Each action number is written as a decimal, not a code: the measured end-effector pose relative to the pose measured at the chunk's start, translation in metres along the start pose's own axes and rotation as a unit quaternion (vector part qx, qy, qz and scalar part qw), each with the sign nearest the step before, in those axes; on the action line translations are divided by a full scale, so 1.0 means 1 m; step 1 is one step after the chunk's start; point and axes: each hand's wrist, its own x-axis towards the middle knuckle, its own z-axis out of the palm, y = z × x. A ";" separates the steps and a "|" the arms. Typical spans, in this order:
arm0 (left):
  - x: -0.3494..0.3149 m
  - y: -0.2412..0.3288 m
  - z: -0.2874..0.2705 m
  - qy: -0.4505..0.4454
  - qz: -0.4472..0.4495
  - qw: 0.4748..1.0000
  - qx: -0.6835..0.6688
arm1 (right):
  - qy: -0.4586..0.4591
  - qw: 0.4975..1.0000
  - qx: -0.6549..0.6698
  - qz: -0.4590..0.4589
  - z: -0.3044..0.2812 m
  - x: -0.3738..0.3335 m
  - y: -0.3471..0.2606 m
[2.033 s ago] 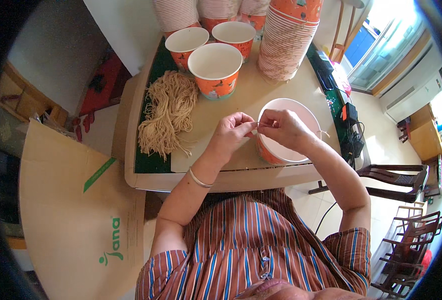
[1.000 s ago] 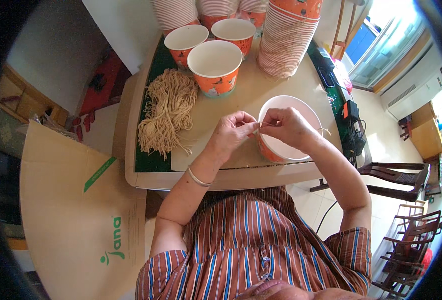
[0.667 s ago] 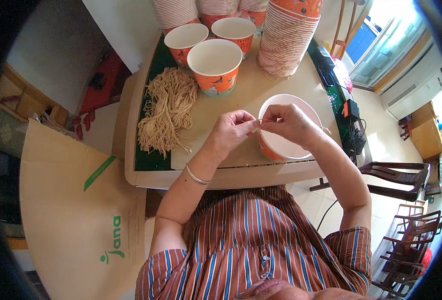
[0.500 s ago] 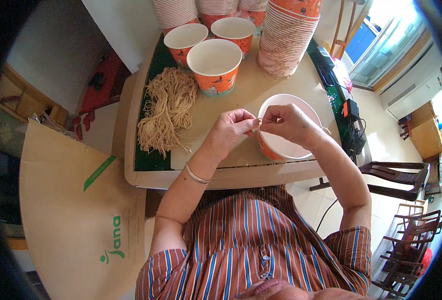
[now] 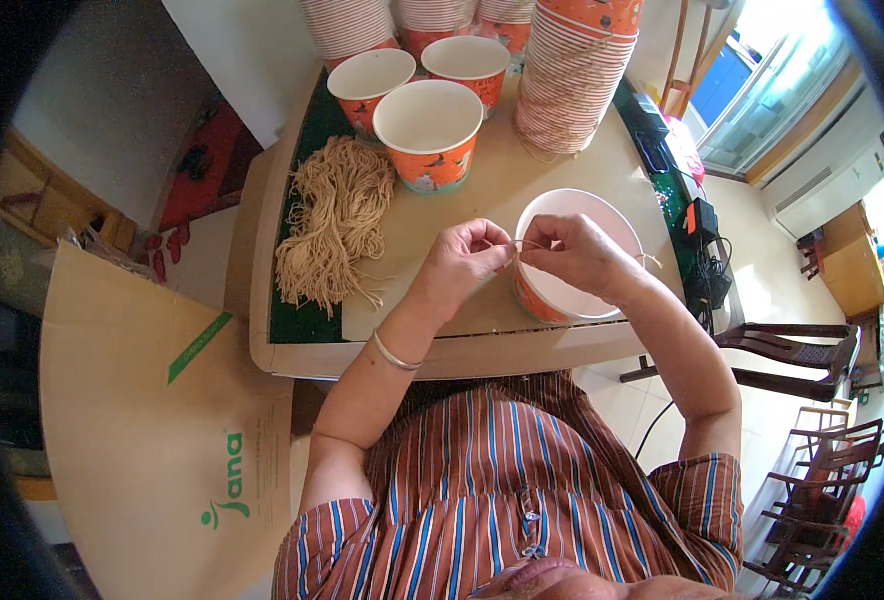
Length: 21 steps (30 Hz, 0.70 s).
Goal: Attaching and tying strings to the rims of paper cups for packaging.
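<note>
An orange paper bucket with a white inside (image 5: 587, 285) stands near the table's front edge. At its left rim, my left hand (image 5: 470, 252) and my right hand (image 5: 577, 250) pinch a thin beige string (image 5: 524, 243) between fingertips, close together. My right hand reaches over the bucket's opening and hides part of the rim. On the bucket's right side a knotted string end (image 5: 649, 260) sticks out. Left of my hands lies a loose bundle of beige strings (image 5: 337, 220). How the string runs between my fingers is too small to tell.
Three single orange buckets stand behind, the nearest one (image 5: 428, 140) beside the bundle. A tall stack of buckets (image 5: 577, 85) leans at the back right, with more stacks behind. Black adapters and cables (image 5: 710, 270) hang at the right edge. A large cardboard box (image 5: 152, 400) stands at the left.
My fingertips have moved slightly apart, and more of the string shows between them. The bucket and the bundle have stayed in place.
</note>
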 end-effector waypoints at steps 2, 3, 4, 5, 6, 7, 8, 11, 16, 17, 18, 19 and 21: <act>-0.001 0.001 0.001 0.013 0.009 1.000 0.014 | 0.010 1.000 0.005 -0.009 0.002 0.000 0.004; -0.001 0.002 0.002 0.012 0.008 1.000 0.014 | 0.010 1.000 0.006 -0.009 0.002 0.000 0.002; -0.001 0.002 0.002 0.023 0.009 0.999 0.032 | 0.014 1.000 -0.014 -0.010 0.001 -0.001 -0.001; -0.001 0.002 0.002 0.033 0.009 0.998 0.049 | 0.018 0.999 -0.034 -0.011 0.001 -0.002 -0.004; -0.001 0.002 0.003 0.033 0.009 0.998 0.050 | 0.019 0.999 -0.033 -0.011 0.002 -0.002 -0.003; -0.002 0.002 0.003 0.045 0.035 0.994 0.098 | 0.040 0.998 -0.037 -0.030 0.003 -0.002 -0.002; -0.002 0.002 0.004 0.056 0.061 0.986 0.146 | 0.062 0.996 -0.040 -0.049 0.004 -0.001 -0.001; -0.002 0.001 0.002 0.072 0.086 0.976 0.188 | 0.063 0.997 -0.021 -0.051 0.005 -0.001 -0.001; -0.001 -0.001 0.004 0.089 0.130 0.960 0.230 | 0.074 0.997 0.020 -0.032 0.011 0.001 0.009; -0.001 -0.001 0.003 0.106 0.136 0.958 0.227 | 0.075 0.996 0.037 -0.020 0.012 0.002 0.010; 0.000 -0.001 0.003 0.106 0.136 0.958 0.228 | 0.075 0.996 0.037 -0.020 0.012 0.000 0.010; 0.000 0.000 0.003 0.103 0.121 0.967 0.198 | 0.072 0.997 0.011 -0.026 0.012 -0.003 0.007; 0.000 0.002 0.003 0.100 0.105 0.975 0.168 | 0.069 0.997 -0.015 -0.032 0.013 -0.007 0.004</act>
